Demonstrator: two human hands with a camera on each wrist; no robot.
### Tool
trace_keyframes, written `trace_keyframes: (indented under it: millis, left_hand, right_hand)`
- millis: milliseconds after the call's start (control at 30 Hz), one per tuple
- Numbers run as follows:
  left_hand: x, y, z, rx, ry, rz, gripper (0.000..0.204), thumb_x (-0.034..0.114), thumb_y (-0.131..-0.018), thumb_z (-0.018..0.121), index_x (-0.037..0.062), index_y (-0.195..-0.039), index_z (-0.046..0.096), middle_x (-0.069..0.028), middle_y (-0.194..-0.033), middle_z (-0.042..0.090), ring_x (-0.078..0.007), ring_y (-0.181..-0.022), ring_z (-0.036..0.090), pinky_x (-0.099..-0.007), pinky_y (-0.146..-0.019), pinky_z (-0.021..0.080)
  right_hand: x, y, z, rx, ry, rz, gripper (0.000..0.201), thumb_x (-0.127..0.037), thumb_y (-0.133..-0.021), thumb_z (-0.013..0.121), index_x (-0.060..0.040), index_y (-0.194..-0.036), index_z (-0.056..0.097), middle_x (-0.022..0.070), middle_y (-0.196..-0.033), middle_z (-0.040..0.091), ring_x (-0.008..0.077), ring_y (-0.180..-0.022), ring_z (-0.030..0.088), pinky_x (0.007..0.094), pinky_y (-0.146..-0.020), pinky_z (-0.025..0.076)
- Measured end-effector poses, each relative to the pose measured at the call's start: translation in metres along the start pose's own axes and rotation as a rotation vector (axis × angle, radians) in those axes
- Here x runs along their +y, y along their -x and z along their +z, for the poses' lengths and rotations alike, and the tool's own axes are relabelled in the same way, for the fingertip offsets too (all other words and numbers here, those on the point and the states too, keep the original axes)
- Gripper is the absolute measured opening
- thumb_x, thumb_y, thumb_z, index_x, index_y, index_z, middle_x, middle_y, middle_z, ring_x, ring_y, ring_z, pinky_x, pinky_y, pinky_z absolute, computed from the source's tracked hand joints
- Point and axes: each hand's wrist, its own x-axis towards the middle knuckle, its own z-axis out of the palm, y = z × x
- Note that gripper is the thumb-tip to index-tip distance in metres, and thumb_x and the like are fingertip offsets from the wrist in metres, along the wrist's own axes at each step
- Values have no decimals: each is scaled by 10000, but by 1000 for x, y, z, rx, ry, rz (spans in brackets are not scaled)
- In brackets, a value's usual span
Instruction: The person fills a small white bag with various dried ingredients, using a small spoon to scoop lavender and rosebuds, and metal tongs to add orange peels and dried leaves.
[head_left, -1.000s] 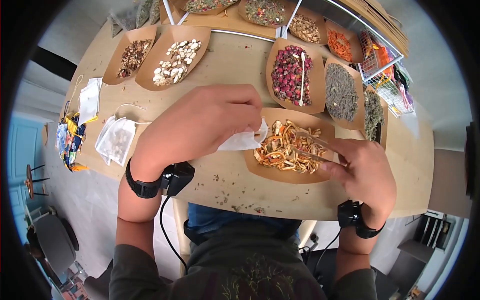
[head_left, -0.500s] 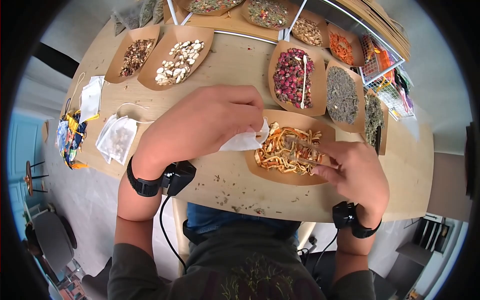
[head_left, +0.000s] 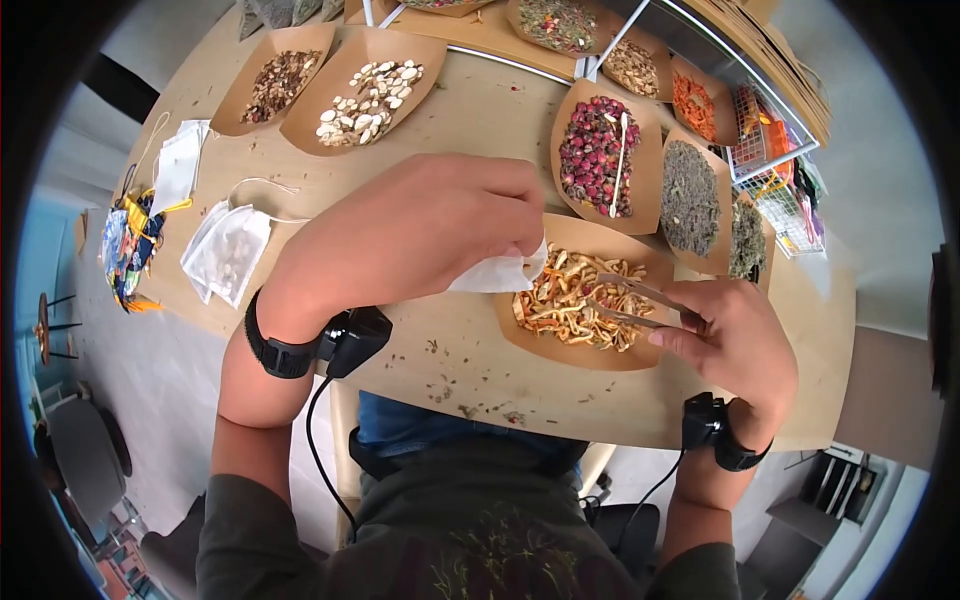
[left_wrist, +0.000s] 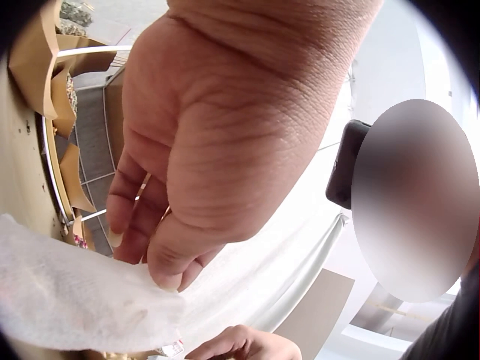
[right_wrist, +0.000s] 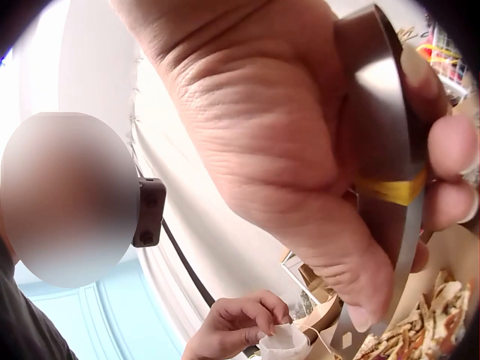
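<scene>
My left hand (head_left: 430,225) pinches the top of a white mesh pouch (head_left: 490,274), whose mouth is beside the left edge of a brown paper tray (head_left: 540,345). In the left wrist view the pouch (left_wrist: 82,300) hangs from the fingertips, with something faint inside. My right hand (head_left: 735,335) grips metal tongs (head_left: 645,290), their two arms apart over the dried orange-and-cream strips (head_left: 575,315) in that tray. A yellow band (right_wrist: 394,189) crosses the tongs in the right wrist view.
Trays of rosebuds with a white spoon (head_left: 620,165), grey-green herb (head_left: 690,200) and pale slices (head_left: 370,105) stand beyond my hands. Filled pouches (head_left: 228,250) and patterned sachets (head_left: 133,245) lie at left. A wire basket (head_left: 785,205) stands at right.
My right hand has shifted, with the tongs lowered into the strips half a second ago and now lifted a little and spread. The left hand keeps its hold on the pouch. The head view has shifted slightly.
</scene>
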Motion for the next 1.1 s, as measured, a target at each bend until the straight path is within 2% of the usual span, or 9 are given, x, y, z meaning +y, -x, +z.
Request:
trace_keyframes:
  millis: [133,200,300,400,533,933,1000,1100]
  left_hand:
    - [-1,0,1,-14,4,-5,114,-27,-911,759,36,-969,684,-70,-1072,691,-325,-908,689,-414,-772,545]
    - [-1,1,1,-29,8,-14,114,-26,-910,760,36,-967,683,-70,-1075,691,-324,-909,690,-415,-771,544]
    - [-2,0,1,-11,10,-5,124,-34,-900,759,34,-970,684,-72,-1070,689,-322,-907,690,-419,-767,543]
    - [-3,1,3,-13,24,-6,136,-49,-889,754,29,-973,680,-75,-1065,683,-323,-900,690,-421,-768,543]
    - [-3,1,2,-11,20,-4,148,-68,-881,745,26,-969,673,-75,-1063,676,-326,-899,689,-418,-773,546]
    - [-5,1,3,15,21,18,149,-66,-880,748,27,-968,673,-72,-1049,672,-319,-894,688,-418,-772,549]
    - [-5,3,5,9,27,8,145,-62,-885,751,28,-970,674,-72,-1048,673,-320,-893,688,-419,-772,549]
    - [-3,2,4,7,1,17,138,-57,-892,751,27,-965,670,-69,-1043,675,-319,-894,690,-418,-773,548]
  right_hand:
    - [1,1,2,-4,11,18,333,-231,-824,908,-76,-1104,820,188,-897,755,417,-855,738,516,-729,545]
    - [7,-2,10,70,111,-134,346,-199,-813,911,-84,-1123,810,162,-964,775,405,-892,746,515,-748,556]
    - [7,-5,10,73,173,-178,376,-160,-789,911,-95,-1144,803,131,-1006,782,401,-924,750,517,-769,565]
    - [6,-10,8,135,205,-206,387,-128,-769,909,-98,-1140,801,121,-1004,780,404,-931,750,515,-773,569]
    - [4,-16,6,132,256,-236,380,-127,-766,903,-98,-1131,800,113,-992,771,397,-933,749,517,-771,567]
    - [5,-18,21,97,238,-218,274,-189,-838,869,-93,-1088,808,114,-989,780,381,-914,751,498,-757,568]
    - [6,-16,22,120,202,-212,312,-154,-810,901,-61,-1086,791,140,-864,724,393,-794,727,462,-682,545]
    - [13,-13,26,92,175,-212,321,-141,-812,898,-55,-1100,787,140,-846,716,383,-746,714,450,-660,533]
